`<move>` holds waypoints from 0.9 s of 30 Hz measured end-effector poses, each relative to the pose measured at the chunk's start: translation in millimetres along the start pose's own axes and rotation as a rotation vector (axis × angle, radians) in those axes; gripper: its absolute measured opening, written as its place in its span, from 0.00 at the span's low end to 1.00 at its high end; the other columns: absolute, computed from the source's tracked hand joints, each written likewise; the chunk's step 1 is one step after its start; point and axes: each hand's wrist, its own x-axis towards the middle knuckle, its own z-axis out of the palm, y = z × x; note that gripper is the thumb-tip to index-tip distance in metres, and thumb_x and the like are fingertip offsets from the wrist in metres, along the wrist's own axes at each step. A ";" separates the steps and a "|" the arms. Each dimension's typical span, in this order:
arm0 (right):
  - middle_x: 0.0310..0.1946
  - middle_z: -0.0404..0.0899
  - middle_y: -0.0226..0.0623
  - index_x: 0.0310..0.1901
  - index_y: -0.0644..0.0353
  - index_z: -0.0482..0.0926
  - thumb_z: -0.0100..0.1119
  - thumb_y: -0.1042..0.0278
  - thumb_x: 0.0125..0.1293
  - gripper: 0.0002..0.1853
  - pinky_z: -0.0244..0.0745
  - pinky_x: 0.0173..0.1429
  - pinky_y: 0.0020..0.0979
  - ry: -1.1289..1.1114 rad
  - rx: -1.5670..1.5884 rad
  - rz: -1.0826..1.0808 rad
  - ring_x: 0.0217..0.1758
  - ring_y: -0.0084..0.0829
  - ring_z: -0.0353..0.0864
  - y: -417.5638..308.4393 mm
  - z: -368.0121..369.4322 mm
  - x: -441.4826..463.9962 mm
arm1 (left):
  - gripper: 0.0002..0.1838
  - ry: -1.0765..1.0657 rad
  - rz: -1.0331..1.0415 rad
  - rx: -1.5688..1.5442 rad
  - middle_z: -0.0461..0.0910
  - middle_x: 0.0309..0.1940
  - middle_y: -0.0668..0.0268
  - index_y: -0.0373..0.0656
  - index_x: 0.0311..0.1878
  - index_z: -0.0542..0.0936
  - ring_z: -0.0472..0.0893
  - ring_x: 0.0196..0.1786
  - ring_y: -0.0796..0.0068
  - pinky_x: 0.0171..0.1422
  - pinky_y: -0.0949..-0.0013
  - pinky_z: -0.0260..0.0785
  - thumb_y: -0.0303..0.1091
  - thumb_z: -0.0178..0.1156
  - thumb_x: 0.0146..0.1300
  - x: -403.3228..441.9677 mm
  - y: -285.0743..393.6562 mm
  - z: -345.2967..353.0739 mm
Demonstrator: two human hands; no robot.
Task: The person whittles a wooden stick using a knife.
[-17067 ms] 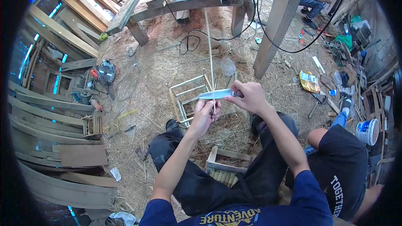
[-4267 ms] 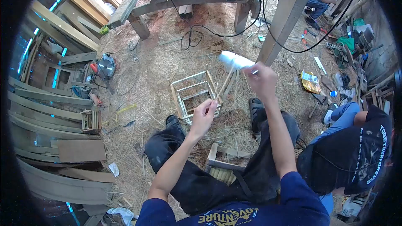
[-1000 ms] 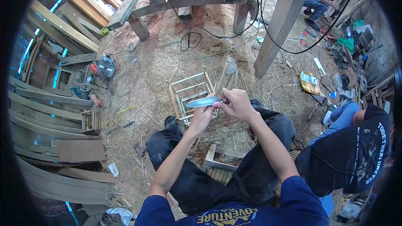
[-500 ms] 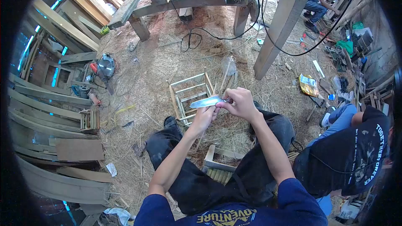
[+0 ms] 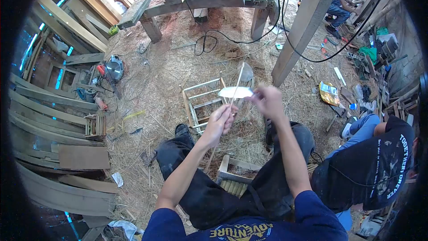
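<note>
Knife (image 5: 243,92) in R hand (image 5: 268,100), grip clsd, across thin strip (image 5: 240,75) in L hand (image 5: 221,119), grip clsd too

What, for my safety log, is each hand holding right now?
Left hand: closed around a thin stick.
Right hand: closed, holding a knife.

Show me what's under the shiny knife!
Partly below the knife, a wooden frame sits on the littered floor. The blade hides part of it; that bit can't be seen.

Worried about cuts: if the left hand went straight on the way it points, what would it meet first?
Likely the knife in the right hand; it crosses just ahead of the left hand, though depth is unclear.
</note>
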 end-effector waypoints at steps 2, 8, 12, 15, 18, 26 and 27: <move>0.19 0.78 0.35 0.32 0.56 0.77 0.72 0.48 0.60 0.20 0.71 0.29 0.36 0.010 -0.074 0.134 0.22 0.37 0.79 11.6 -12.2 1.8 | 0.15 -0.019 -0.054 0.002 0.60 0.27 0.79 0.42 0.56 0.75 0.57 0.25 0.90 0.25 0.81 0.49 0.41 0.47 0.81 -19.0 4.6 3.7; 0.16 0.77 0.36 0.33 0.55 0.76 0.67 0.43 0.63 0.22 0.73 0.29 0.40 -0.060 -0.186 0.075 0.22 0.41 0.82 16.4 -19.0 -7.5 | 0.19 -0.025 -0.135 0.062 0.64 0.26 0.78 0.45 0.66 0.73 0.56 0.23 0.90 0.24 0.82 0.49 0.43 0.46 0.81 -22.9 -8.5 -16.4; 0.16 0.77 0.38 0.33 0.55 0.76 0.68 0.43 0.63 0.21 0.74 0.30 0.40 -0.099 -0.090 0.051 0.22 0.41 0.82 7.1 -7.8 -6.1 | 0.21 0.015 -0.111 0.022 0.68 0.26 0.75 0.45 0.69 0.70 0.58 0.21 0.89 0.23 0.81 0.50 0.45 0.46 0.80 -22.7 -1.6 -16.4; 0.16 0.77 0.37 0.34 0.55 0.76 0.68 0.45 0.64 0.21 0.74 0.30 0.40 -0.130 -0.043 0.012 0.23 0.42 0.82 -5.6 -1.2 -3.4 | 0.22 0.085 -0.064 -0.074 0.70 0.27 0.73 0.44 0.70 0.68 0.58 0.20 0.89 0.22 0.82 0.49 0.43 0.47 0.80 -12.6 4.8 -9.1; 0.16 0.78 0.37 0.34 0.55 0.76 0.67 0.46 0.64 0.20 0.74 0.30 0.40 -0.169 -0.011 0.026 0.23 0.41 0.83 -12.9 7.2 -2.4 | 0.21 0.096 -0.012 -0.079 0.70 0.26 0.74 0.46 0.70 0.68 0.58 0.19 0.89 0.21 0.83 0.47 0.43 0.49 0.80 -4.3 9.0 -8.3; 0.16 0.77 0.36 0.34 0.55 0.75 0.67 0.46 0.65 0.20 0.73 0.29 0.39 -0.203 0.086 -0.037 0.22 0.40 0.82 -22.6 19.6 -6.2 | 0.10 0.144 -0.002 -0.084 0.66 0.23 0.76 0.46 0.51 0.76 0.57 0.18 0.90 0.20 0.81 0.47 0.40 0.50 0.79 5.2 2.5 -0.6; 0.16 0.76 0.36 0.34 0.55 0.75 0.67 0.46 0.65 0.20 0.72 0.28 0.39 -0.205 0.094 -0.063 0.22 0.40 0.82 -25.6 23.4 -8.5 | 0.10 0.138 -0.009 -0.073 0.66 0.23 0.77 0.47 0.51 0.77 0.58 0.18 0.90 0.20 0.80 0.48 0.40 0.51 0.79 6.8 -1.7 0.1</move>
